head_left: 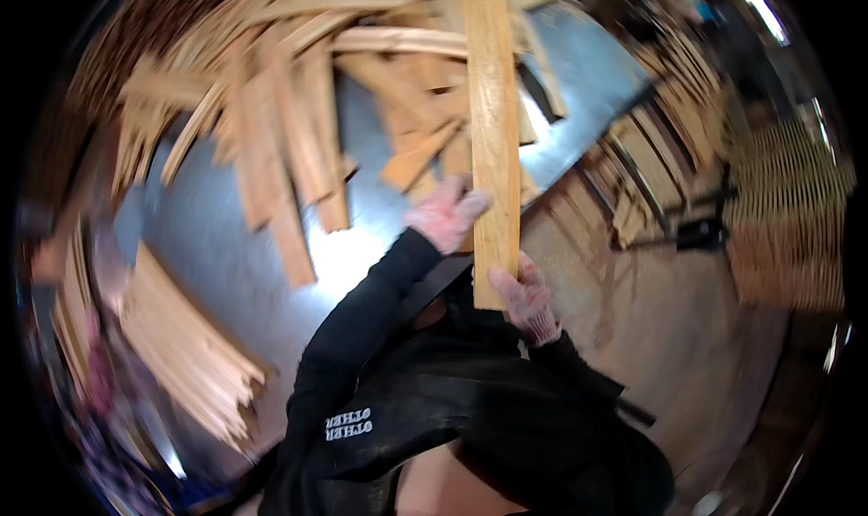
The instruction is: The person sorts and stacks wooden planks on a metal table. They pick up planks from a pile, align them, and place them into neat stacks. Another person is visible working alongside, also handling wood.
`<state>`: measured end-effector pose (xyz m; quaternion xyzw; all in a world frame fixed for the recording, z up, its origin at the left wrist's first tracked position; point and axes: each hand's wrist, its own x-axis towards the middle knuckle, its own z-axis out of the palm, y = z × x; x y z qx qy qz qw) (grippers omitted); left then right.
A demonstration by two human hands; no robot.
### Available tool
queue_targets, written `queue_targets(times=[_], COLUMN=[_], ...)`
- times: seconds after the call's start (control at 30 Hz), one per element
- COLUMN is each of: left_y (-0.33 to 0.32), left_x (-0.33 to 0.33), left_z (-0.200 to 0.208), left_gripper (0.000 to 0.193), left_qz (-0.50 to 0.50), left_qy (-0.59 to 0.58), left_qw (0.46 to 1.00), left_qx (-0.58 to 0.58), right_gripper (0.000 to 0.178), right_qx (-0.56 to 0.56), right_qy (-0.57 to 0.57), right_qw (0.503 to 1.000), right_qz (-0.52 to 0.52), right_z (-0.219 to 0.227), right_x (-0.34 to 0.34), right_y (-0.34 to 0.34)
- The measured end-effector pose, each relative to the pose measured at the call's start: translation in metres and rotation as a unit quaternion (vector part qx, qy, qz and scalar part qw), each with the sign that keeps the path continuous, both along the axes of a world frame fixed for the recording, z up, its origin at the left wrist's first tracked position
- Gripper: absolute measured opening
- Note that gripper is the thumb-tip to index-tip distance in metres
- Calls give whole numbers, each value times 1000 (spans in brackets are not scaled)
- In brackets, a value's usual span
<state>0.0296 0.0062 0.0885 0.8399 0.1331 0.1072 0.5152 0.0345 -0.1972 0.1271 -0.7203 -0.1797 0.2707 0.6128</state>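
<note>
A long, light wooden board (495, 136) stretches away from my body, its near end in front of my chest. My right hand (526, 301), in a pale pinkish knit glove, grips the right edge close to that end. Farther along, at the left edge, my left hand (448, 214) is closed on the same board in a similar glove. Its fingers are partly hidden by the wood. Beyond both hands, loose wooden strips (280, 145) lie in a heap on a shiny metal table (203, 254).
A neat stack of boards (185, 340) with jagged ends sits at the near left. Beside it, at the left rim, another person's hand (108, 276) is blurred. More wood strips (646, 159) lie right of the table, before a tall ridged stack (787, 218).
</note>
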Motion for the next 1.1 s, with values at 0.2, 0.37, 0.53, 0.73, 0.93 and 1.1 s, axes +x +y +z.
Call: queue_targets(times=[0.2, 0.37, 0.53, 0.73, 0.93, 1.1], left_y=[82, 57, 51, 31, 29, 12], left_x=[58, 92, 89, 145, 139, 127], left_z=[-110, -123, -134, -121, -117, -78], left_gripper=[66, 52, 55, 53, 47, 73], left_qz=[365, 368, 422, 456, 121, 550], left_qy=[-1, 299, 404, 523, 510, 403], left_qw=[866, 840, 773, 671, 690, 688], left_qx=[343, 264, 247, 262, 499, 247], right_gripper=[34, 44, 44, 34, 23, 30], right_qx=[-153, -290, -434, -532, -539, -419], right_qy=[-176, -154, -23, -39, -289, -307], right_qw=[914, 842, 819, 808, 790, 809], right_qz=[-333, -429, -375, -251, 43, -274], right_z=[-148, -225, -309, -370, -374, -263], right_x=[253, 500, 637, 672, 685, 658], right_y=[-134, -240, -232, -182, -216, -221])
